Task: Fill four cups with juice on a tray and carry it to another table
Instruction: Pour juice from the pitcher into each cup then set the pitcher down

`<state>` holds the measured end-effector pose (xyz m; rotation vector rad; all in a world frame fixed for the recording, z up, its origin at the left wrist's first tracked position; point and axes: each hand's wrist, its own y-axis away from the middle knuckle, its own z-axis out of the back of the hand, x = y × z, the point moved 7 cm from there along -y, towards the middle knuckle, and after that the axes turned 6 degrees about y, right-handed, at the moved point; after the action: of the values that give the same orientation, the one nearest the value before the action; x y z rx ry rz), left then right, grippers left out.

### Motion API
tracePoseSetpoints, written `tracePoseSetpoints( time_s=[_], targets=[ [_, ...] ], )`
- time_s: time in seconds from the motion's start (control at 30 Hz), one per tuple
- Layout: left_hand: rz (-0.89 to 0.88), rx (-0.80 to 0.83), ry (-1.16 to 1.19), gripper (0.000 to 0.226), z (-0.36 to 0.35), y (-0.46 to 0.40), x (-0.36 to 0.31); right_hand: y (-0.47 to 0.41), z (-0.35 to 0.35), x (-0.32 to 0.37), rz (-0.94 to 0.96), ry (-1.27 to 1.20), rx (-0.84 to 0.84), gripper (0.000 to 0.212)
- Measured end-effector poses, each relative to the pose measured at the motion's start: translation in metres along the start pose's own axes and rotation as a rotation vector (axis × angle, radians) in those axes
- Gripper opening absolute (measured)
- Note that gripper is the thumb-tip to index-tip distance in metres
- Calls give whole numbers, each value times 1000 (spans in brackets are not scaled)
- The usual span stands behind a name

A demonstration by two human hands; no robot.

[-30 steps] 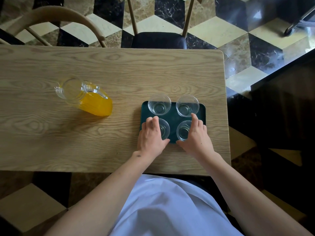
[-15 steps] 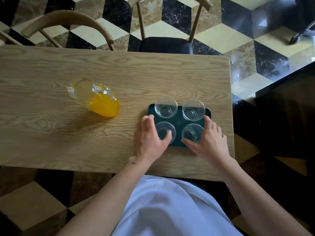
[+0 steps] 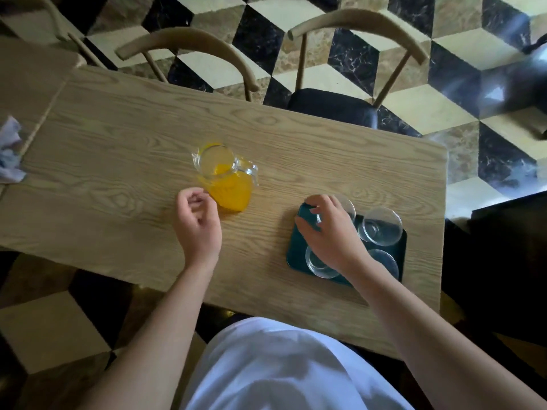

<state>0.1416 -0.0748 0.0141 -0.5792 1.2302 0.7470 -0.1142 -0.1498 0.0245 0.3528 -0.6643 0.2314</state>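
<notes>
Beside juice pitcher [image 3: 228,179]: left hand [image 3: 196,226] curled, empty; right hand [image 3: 331,232] over tray [image 3: 296,255] cups, grip unclear

Both bare forearms are extended forward from the bottom of the view. The left hand [image 3: 197,224] is held with its back turned up, the fingers [image 3: 196,199] curled loosely inward toward the palm and the thumb set apart; nothing is enclosed by it. The right hand [image 3: 331,232] is reached further forward and angled to the left, palm down, the fingers bent and spread, the thumb extended along the near side. No grip is closed.
</notes>
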Motion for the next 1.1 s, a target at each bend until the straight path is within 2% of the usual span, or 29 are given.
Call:
tracePoseSetpoints(
  time_s=[0.1,0.17,0.23,0.3,0.37,0.53,0.67,0.87,0.97,1.1],
  targets=[
    [246,-158,213,4,7,-24,21,-29,-17,27,31,-14,46,39],
    [461,-207,397,17,4,-37,43,-45,-26,41,36,-14,61,42],
    [644,-168,563,39,-2,-44,62,-58,-34,52,36,-4,80,48],
    [725,-81,638,58,-7,-48,77,-70,-42,57,23,-6,95,51],
    [736,-11,635,65,-12,-48,87,-79,-49,60,1,-11,123,47],
    [688,128,501,64,-23,-47,93,-98,-58,73,-26,-87,158,22],
    [636,232,444,64,-25,-44,90,-107,-58,80,-39,-129,191,14],
    [577,355,347,63,-26,-48,90,-114,-65,102,-67,-244,241,33],
    [535,382,312,60,-24,-50,84,-108,-66,106,-92,-256,226,27],
    [516,405,334,42,-26,-50,63,-98,-67,119,-105,-297,172,14]
  ],
)
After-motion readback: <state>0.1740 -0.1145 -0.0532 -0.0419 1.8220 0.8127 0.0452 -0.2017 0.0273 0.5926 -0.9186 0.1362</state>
